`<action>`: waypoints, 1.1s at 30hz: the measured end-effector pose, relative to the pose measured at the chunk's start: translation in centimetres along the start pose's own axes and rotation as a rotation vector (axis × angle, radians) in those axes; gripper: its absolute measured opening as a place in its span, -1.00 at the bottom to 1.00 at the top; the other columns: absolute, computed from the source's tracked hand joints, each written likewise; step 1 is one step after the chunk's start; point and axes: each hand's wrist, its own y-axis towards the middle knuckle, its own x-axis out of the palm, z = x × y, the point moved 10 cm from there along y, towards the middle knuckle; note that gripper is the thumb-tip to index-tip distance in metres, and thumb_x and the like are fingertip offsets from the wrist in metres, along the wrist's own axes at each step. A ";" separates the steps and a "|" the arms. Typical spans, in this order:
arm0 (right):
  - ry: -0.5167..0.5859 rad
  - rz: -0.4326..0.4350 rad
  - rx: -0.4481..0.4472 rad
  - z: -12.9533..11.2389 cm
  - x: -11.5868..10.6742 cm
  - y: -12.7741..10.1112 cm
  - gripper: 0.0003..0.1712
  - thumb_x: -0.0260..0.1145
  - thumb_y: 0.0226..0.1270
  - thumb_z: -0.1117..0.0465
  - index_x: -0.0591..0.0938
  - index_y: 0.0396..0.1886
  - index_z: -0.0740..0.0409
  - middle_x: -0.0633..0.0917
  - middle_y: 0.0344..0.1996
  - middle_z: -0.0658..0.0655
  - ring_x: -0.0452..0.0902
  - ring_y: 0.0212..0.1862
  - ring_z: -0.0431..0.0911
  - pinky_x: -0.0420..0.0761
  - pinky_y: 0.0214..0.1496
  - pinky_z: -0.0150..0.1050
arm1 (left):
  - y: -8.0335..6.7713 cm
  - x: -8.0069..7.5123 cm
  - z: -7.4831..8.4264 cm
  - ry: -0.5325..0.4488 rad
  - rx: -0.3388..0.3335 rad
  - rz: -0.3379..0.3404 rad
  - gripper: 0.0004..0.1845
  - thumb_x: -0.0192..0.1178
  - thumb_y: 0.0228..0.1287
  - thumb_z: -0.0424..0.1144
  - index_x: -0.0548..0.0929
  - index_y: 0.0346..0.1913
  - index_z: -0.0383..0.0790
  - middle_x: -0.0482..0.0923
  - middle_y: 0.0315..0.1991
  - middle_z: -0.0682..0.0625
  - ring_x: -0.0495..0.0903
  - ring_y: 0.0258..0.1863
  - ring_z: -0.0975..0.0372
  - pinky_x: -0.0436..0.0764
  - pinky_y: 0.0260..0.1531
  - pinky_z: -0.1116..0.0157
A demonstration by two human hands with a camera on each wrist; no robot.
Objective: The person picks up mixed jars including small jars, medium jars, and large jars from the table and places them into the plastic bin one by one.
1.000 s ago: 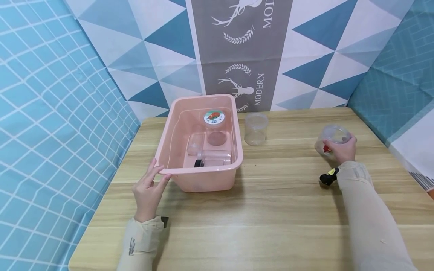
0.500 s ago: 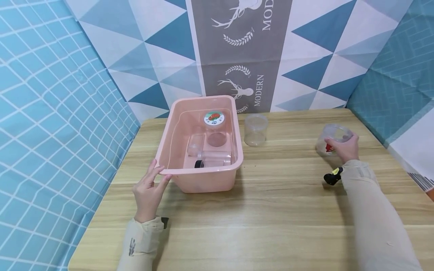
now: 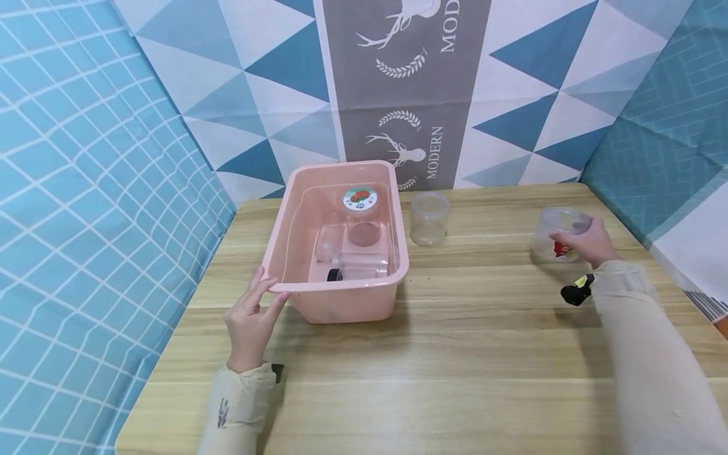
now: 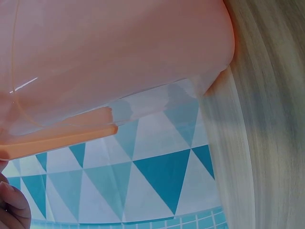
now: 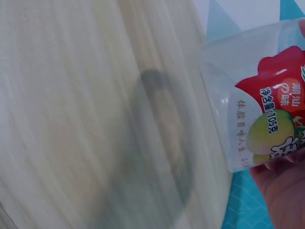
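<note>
My right hand [image 3: 594,243] grips a clear plastic jar [image 3: 550,230] near the table's far right corner. The jar's red label [image 5: 276,95] carries a green-yellow fruit picture and shows large in the right wrist view. My left hand [image 3: 250,325] holds the near left corner of a pink plastic tub [image 3: 332,286], thumb at the outside and fingers along the rim. The tub's wall [image 4: 119,52] fills the upper part of the left wrist view. Inside the tub stands a clear jar with a fruit-printed lid [image 3: 360,199], and a clear bottle with a black cap [image 3: 364,262] lies near it.
Another clear jar [image 3: 429,221] stands on the wooden table [image 3: 455,360], just right of the tub. Inside the tub, a clear container [image 3: 328,243] lies left of the lidded jar. A patterned cloth wall [image 3: 284,82] rises behind the table's back edge.
My right hand has moved slightly right with the jar, and its forearm has swung to the right. The left hand and the tub have stayed in place.
</note>
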 end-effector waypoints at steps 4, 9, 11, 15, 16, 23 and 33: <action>-0.068 -0.072 -0.054 -1.0 -0.2 0.1 0.13 0.21 0.35 -0.06 -0.28 0.38 0.59 0.04 0.27 0.72 0.13 0.21 0.46 0.37 0.14 0.20 | 0.0 -0.1 0.0 -0.004 0.003 -0.004 -0.38 0.27 0.14 0.15 0.69 -0.35 -0.50 0.59 -0.14 -0.43 0.51 0.08 0.43 0.06 -0.71 0.51; -0.133 -0.142 -0.088 -1.4 -0.5 0.2 0.09 0.22 0.36 0.00 -0.23 0.36 0.65 0.12 0.20 0.71 0.24 0.11 0.40 0.47 -0.16 -0.25 | 0.0 0.0 -0.1 0.002 -0.006 -0.012 -0.38 0.27 0.15 0.16 0.69 -0.34 -0.50 0.59 -0.13 -0.42 0.51 0.08 0.42 0.07 -0.71 0.52; -0.151 -0.168 -0.080 -1.4 -0.6 0.2 0.11 0.22 0.36 -0.02 -0.26 0.35 0.65 0.11 0.19 0.71 0.23 0.10 0.41 0.49 -0.10 -0.12 | 0.0 0.0 -0.1 0.005 -0.004 -0.010 -0.37 0.26 0.15 0.16 0.69 -0.34 -0.50 0.60 -0.13 -0.41 0.51 0.07 0.41 0.07 -0.71 0.52; -0.200 -0.206 -0.096 -1.8 -0.8 0.3 0.06 0.22 0.35 -0.03 -0.17 0.34 0.64 0.17 0.14 0.66 0.25 0.06 0.39 0.47 -0.09 0.05 | 0.0 0.0 -0.1 0.000 -0.006 -0.006 -0.37 0.27 0.14 0.16 0.69 -0.35 -0.50 0.59 -0.13 -0.41 0.52 0.07 0.40 0.06 -0.72 0.51; -0.205 -0.218 -0.111 -2.2 -0.8 0.3 0.02 0.22 0.35 -0.01 -0.13 0.33 0.63 0.20 0.12 0.65 0.27 0.03 0.38 0.49 -0.12 0.03 | 0.0 0.0 -0.1 0.001 -0.008 -0.007 -0.37 0.27 0.13 0.16 0.69 -0.35 -0.50 0.59 -0.13 -0.42 0.51 0.07 0.40 0.07 -0.71 0.51; -0.267 -0.273 -0.195 -4.6 -1.1 0.8 -0.33 0.26 0.32 0.10 0.24 0.11 0.57 0.53 -0.20 0.34 0.48 -0.31 -0.07 0.52 -0.33 -0.25 | 0.1 -0.1 -0.1 -0.001 -0.008 -0.005 -0.37 0.27 0.13 0.17 0.69 -0.35 -0.51 0.59 -0.13 -0.42 0.51 0.07 0.44 0.06 -0.69 0.55; -0.254 -0.338 -0.184 -6.8 -1.4 0.7 -0.35 0.24 0.31 0.16 0.23 0.14 0.58 0.60 -0.27 0.23 0.51 -0.35 -0.17 0.54 -0.31 -0.25 | -0.1 0.0 -0.1 -0.004 0.002 0.002 -0.38 0.28 0.13 0.16 0.70 -0.35 -0.49 0.60 -0.14 -0.41 0.52 0.07 0.42 0.07 -0.69 0.54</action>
